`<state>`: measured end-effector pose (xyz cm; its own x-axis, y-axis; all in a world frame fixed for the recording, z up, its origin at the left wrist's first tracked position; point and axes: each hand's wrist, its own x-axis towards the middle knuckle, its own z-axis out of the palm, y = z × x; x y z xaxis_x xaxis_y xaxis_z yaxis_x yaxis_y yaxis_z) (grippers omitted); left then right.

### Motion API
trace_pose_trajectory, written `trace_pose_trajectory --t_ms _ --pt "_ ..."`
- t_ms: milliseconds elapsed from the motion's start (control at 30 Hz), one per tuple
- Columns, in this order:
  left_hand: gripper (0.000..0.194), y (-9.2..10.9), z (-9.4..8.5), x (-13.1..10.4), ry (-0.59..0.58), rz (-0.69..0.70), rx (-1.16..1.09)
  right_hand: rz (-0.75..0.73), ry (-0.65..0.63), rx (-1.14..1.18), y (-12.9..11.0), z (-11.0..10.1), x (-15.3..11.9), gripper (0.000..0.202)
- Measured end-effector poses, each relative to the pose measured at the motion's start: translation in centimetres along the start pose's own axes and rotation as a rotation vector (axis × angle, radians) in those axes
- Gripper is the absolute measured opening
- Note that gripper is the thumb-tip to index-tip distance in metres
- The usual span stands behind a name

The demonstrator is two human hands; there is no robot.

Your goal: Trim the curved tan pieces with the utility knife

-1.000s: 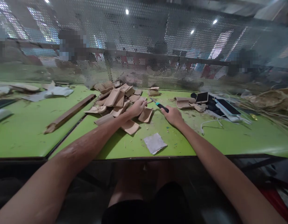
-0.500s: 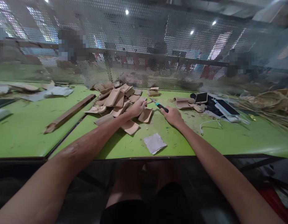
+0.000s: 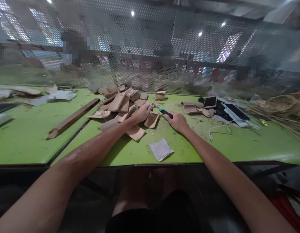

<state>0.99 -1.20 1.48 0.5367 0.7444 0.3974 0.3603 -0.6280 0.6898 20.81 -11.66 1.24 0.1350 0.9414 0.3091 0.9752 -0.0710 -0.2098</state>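
Note:
My right hand (image 3: 177,121) is closed around the black and teal handle of a thin-bladed tool (image 3: 165,112), whose tip points left to my left hand. Fingers bent together, my left hand (image 3: 143,112) pinches a small tan piece (image 3: 156,105) at the right side of a pile of curved tan pieces (image 3: 117,101). The tool's tip meets or nearly meets that small piece; contact is too small to tell. One curved piece (image 3: 151,120) lies just below my left fingers.
A grey paper square (image 3: 161,149) lies near the front edge of the green table (image 3: 188,145). Left is a long wooden strip (image 3: 73,118). Right are phones (image 3: 236,111), a white cable (image 3: 219,127) and dry fibres (image 3: 281,105). A perforated metal screen (image 3: 145,68) stands behind.
My right hand and the tool have shifted slightly left, bringing the blade closer to my left fingers. My left hand has hardly moved.

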Motion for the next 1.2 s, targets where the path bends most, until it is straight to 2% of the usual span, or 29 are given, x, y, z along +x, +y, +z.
trace_pose_trajectory --t_ms 167,400,600,867,1200 --pt "0.033 -0.3 0.1 0.1 -0.004 0.012 0.059 0.094 0.011 -0.035 0.6 -0.2 0.2 0.052" --pt "0.033 -0.6 0.2 0.1 0.021 0.022 0.04 -0.038 -0.011 0.067 0.2 0.0 0.0 0.051" --pt "0.033 -0.8 0.2 0.0 -0.003 0.016 0.012 0.08 0.007 0.004 0.6 -0.3 0.2 0.054" --pt "0.031 -0.6 0.1 0.0 0.018 0.044 0.0 -0.049 -0.018 0.078 0.2 -0.2 -0.1 0.053" --pt "0.032 -0.4 0.2 -0.1 0.016 -0.017 -0.044 0.03 -0.021 -0.06 -0.5 -0.3 -0.1 0.053"
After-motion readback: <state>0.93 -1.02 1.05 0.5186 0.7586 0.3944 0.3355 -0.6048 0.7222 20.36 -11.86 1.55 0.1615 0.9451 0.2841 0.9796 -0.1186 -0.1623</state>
